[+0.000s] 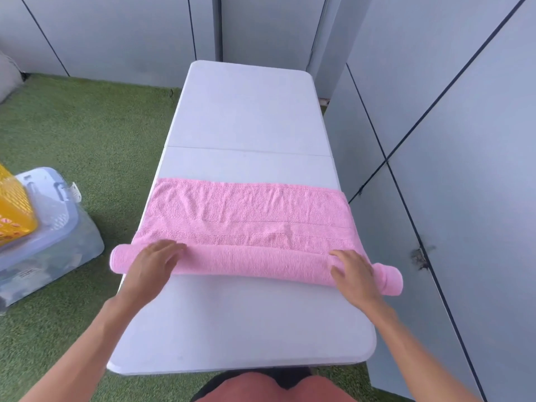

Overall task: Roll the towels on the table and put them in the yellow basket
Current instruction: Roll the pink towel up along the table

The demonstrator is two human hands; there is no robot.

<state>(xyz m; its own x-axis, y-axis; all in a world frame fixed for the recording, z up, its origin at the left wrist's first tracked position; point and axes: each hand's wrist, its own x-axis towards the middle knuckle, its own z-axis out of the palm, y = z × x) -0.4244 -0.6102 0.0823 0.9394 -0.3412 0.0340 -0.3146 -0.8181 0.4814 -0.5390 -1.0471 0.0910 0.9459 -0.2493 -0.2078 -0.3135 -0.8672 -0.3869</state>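
A pink towel (246,216) lies across the white folding table (246,111). Its near part is wound into a long roll that overhangs both table sides, and its far part lies flat. My left hand (155,264) rests palm down on the roll's left part with straight fingers. My right hand (355,271) presses on the roll's right part the same way. The yellow basket (14,210) shows only partly at the left edge, standing on a clear bin.
A clear plastic storage bin (49,242) with a lid stands on the green artificial grass (87,126) left of the table. Grey wall panels (449,140) run close along the table's right side and behind it.
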